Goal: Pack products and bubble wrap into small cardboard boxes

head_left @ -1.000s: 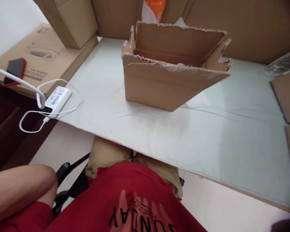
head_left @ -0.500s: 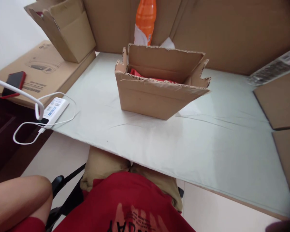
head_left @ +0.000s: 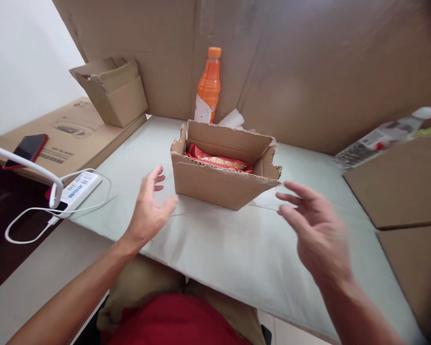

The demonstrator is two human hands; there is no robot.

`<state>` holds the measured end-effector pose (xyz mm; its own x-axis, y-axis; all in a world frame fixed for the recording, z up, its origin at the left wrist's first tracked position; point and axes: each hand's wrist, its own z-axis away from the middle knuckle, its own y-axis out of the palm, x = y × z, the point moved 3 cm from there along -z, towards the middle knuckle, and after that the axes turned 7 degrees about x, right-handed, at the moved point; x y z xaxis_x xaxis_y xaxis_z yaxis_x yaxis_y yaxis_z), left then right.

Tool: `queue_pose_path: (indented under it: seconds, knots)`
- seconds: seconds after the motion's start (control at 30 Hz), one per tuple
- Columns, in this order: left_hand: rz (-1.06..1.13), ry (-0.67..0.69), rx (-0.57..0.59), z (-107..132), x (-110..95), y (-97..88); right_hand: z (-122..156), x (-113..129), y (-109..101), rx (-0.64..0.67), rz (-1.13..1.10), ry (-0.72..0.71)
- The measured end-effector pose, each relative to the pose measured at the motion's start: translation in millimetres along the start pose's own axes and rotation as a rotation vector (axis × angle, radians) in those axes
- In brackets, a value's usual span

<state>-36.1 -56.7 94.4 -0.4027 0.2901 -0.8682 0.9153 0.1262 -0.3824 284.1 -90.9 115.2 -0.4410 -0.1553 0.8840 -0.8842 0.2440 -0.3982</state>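
An open cardboard box (head_left: pixel 219 184) with torn flaps stands on the pale table (head_left: pixel 237 249). Inside it lies a red snack packet (head_left: pixel 217 160). My left hand (head_left: pixel 149 208) hovers just left of the box, fingers spread and empty. My right hand (head_left: pixel 314 230) hovers to the box's right, a little blurred, fingers apart and holding nothing. Neither hand touches the box.
An orange drink bottle (head_left: pixel 209 86) stands behind the box against a cardboard wall. A smaller open box (head_left: pixel 113 91) sits at the back left on a flat carton with a red phone (head_left: pixel 28 148). A white power bank (head_left: pixel 79 188) with cable lies at the table's left edge. Cardboard sheets (head_left: pixel 398 184) lie right.
Both hands have come up into view on either side of the box. The view has tilted upward, so the bottle and back wall now show.
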Motion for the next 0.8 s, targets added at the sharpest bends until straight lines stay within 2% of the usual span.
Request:
queue_pose_path:
  seconds: [0.1, 0.2, 0.27, 0.33, 0.43, 0.57, 0.67, 0.8]
  knots:
    - [0.054, -0.081, 0.087, -22, 33, 27.2, -18, -26, 29, 0.178, 0.006, 0.059]
    - [0.147, -0.11, 0.148, -34, 48, 46.6, -27, -39, 47, 0.245, 0.078, 0.079]
    - [0.214, -0.097, 0.156, -36, 51, 51.3, -31, -41, 55, 0.234, 0.111, 0.115]
    - [0.25, -0.108, 0.114, -36, 55, 47.2, -37, -38, 64, 0.239, 0.116, 0.125]
    - [0.272, -0.15, -0.015, -38, 65, 24.6, -57, -21, 91, 0.284, 0.095, 0.045]
    - [0.262, -0.124, -0.224, -52, 75, -27.1, -107, 21, 154, 0.315, 0.024, -0.176]
    - [0.221, -0.045, -0.398, -72, 81, -72.3, -156, 57, 217, 0.32, -0.068, -0.356]
    - [0.182, 0.019, -0.63, -94, 104, -128.2, -216, 100, 324, 0.441, -0.176, -0.519]
